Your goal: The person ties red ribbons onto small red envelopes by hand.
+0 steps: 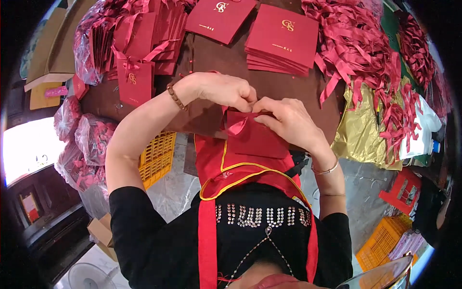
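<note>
Just past my apron, a small red paper bag [260, 139] is held at the table's near edge. A glossy red ribbon [236, 126] loops over the bag's front, near its upper left corner. My left hand [225, 90] is closed in a pinch at the bag's top edge, seemingly on the ribbon; its fingertips are partly hidden. Against it, my right hand [291, 120] grips the same edge, thumb on the front face and index finger touching the left fingertips. What lies between the fingertips is too small to make out.
Flat red bags lie in stacks [284, 36] on the brown table [211, 58]. Ribboned bags [134, 82] stand at the left. Loose red ribbons [358, 43] pile at the right above gold wrapping [363, 130]. Yellow crates [159, 156] and plastic sacks [96, 137] sit below.
</note>
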